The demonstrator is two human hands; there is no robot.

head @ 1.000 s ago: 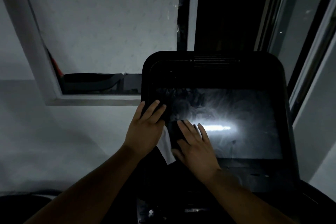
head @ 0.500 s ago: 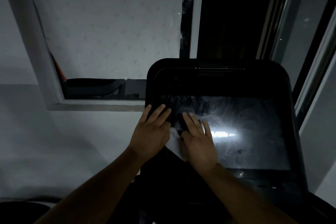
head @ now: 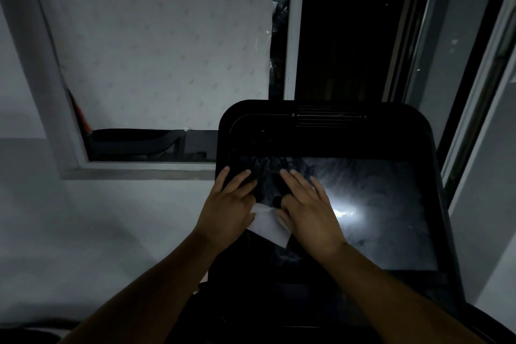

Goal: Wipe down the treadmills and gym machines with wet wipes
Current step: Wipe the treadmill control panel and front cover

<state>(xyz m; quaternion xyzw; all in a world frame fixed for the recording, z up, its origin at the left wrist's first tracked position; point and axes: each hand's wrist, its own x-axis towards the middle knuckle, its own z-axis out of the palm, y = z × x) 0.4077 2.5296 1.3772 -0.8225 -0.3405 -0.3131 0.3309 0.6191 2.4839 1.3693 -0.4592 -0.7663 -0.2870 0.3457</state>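
1. Hands in the middle of it all: the left hand lies on the left border of the treadmill console, fingers straight and a little spread, tips up on the dark frame.
2. The right hand is just beside it, palm down, fingers stretched flat over the near-left corner of the screen.
3. There is the wet wipe, white and crumpled, showing in the gap between the two hands. Its right edge runs under the thumb side of the right hand and its left edge touches the left hand. Whether a thumb pinches it, I cannot tell.
4. The screen is dark and smeared with swirling streaks, and a bright glare sits just right of the right hand.
5. Up at the console's top edge there is a ribbed vent.
6. Both forearms come up from the bottom and cover the console's lower left part.
7. Beyond, a pale window frame holds a frosted, patterned pane, with a dark strip under it.
8. Right of the pane stands a pale post, with blackness past it.
9. A pale wall lies below the sill, left of the console.
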